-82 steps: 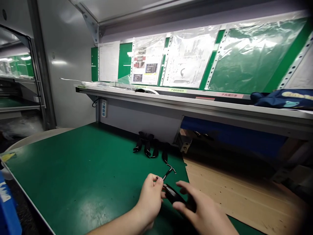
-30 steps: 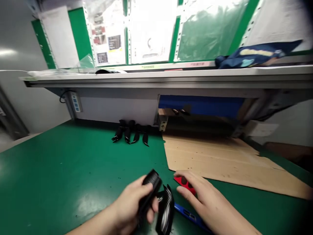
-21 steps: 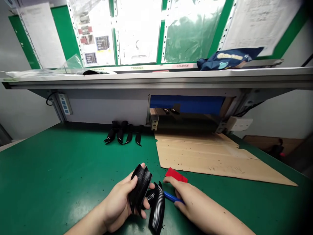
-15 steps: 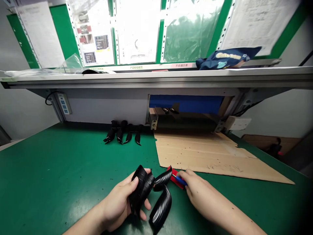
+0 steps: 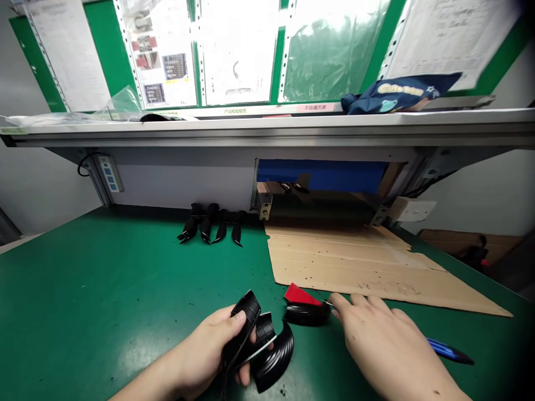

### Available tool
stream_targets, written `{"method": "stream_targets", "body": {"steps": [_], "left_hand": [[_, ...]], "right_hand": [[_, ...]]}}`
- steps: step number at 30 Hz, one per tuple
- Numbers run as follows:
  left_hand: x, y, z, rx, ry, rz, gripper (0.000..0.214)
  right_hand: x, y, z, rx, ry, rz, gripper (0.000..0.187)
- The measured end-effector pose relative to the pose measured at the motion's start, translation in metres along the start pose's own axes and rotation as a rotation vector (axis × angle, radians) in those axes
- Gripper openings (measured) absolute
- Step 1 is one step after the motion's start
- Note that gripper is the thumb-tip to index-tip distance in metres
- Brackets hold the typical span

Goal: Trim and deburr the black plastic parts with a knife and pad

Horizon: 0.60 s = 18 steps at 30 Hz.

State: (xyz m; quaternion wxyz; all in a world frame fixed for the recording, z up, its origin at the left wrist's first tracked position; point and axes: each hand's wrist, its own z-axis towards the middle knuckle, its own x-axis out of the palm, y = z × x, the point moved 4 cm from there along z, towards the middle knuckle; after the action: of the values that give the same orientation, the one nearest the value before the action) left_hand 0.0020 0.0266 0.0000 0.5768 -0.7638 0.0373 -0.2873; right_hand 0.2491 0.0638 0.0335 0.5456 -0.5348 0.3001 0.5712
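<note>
My left hand (image 5: 209, 348) is closed around black curved plastic pieces (image 5: 246, 317), its thumb pressed on the nearest one. A pale edge shows along one of them. Just right of those fingers is a glossy ribbed black piece (image 5: 276, 359). My right hand (image 5: 380, 334) is closed, palm down, on a blue pen-like tool (image 5: 449, 351); its thin metal tip shows by the fingertips and its dark end behind the hand. Near that tip, a smooth black curved piece (image 5: 308, 313) lies in front of a flat red piece (image 5: 300, 295).
Several black curved parts (image 5: 211, 224) stand at the back of the green table (image 5: 104, 278). A cardboard sheet (image 5: 334, 259) lies at right, before a blue-topped opening (image 5: 321, 175). Above runs a shelf (image 5: 234, 133) with a dark blue pouch (image 5: 401, 93). A power strip (image 5: 110, 174) hangs at left.
My right hand has moved right, drawing the tool tip away from the red piece. The smooth black piece has turned to lie level beside the red one. The pieces in my left hand have spread apart.
</note>
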Motion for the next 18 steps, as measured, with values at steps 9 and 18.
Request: {"method": "stream_targets", "body": {"steps": [9, 18], "left_hand": [[0.008, -0.01, -0.008, -0.082, 0.123, 0.243, 0.038], [0.017, -0.019, -0.023, -0.15, 0.167, 0.469, 0.042]], "right_hand": [[-0.038, 0.063, -0.003, -0.444, -0.198, 0.604, 0.031], [-0.036, 0.083, -0.007, -0.461, -0.27, 0.364, 0.052]]}}
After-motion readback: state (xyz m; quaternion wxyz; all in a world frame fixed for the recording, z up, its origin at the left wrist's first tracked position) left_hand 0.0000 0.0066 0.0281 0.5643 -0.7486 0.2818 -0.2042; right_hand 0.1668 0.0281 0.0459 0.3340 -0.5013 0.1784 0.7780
